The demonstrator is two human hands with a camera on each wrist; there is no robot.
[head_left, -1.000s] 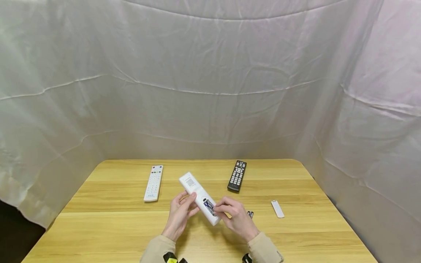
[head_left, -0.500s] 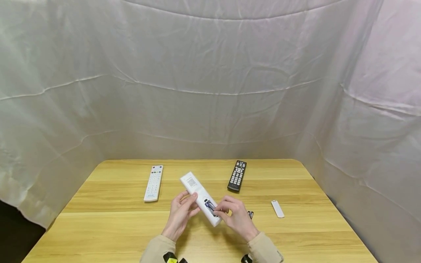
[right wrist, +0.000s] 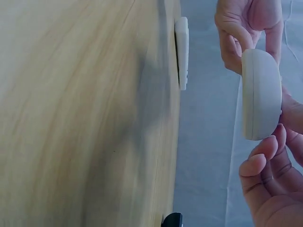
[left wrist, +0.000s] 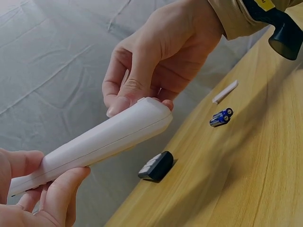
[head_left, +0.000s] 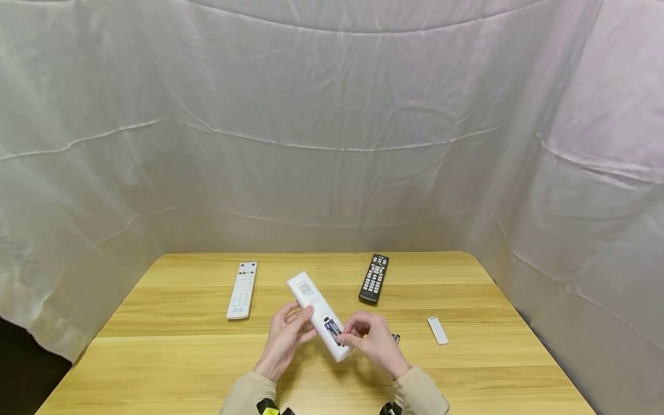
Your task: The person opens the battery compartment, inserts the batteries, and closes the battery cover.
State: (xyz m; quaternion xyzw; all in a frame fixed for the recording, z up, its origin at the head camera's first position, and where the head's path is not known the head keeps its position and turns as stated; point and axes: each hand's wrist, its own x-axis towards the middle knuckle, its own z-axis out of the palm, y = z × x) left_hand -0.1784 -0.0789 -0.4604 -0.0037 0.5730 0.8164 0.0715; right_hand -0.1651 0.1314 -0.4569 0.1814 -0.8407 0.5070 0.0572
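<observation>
In the head view my left hand [head_left: 284, 340] holds a white remote control [head_left: 306, 291] with its back up, thumb on the near side and fingers beneath. Its uncovered battery compartment shows dark blue batteries [head_left: 332, 329]. My right hand [head_left: 374, 341] has its thumb on the compartment's lower end, with the other fingers loosely bent beside the remote. The left wrist view shows the right thumb [left wrist: 119, 105] touching the remote's back near its end. In the right wrist view, the right hand's fingers [right wrist: 258, 165] lie just below the remote's edge.
Two loose blue batteries [left wrist: 221, 117] lie on the wooden table [head_left: 493, 369], partly behind the right hand in the head view. A white battery cover [head_left: 438, 331] is to the right. Another white remote [head_left: 242, 291] and a black remote [head_left: 374, 278] lie farther back.
The remote has shifted slightly right in the left hand's grip. The right thumb has stretched out over the compartment, while the right index finger has drawn back from it.
</observation>
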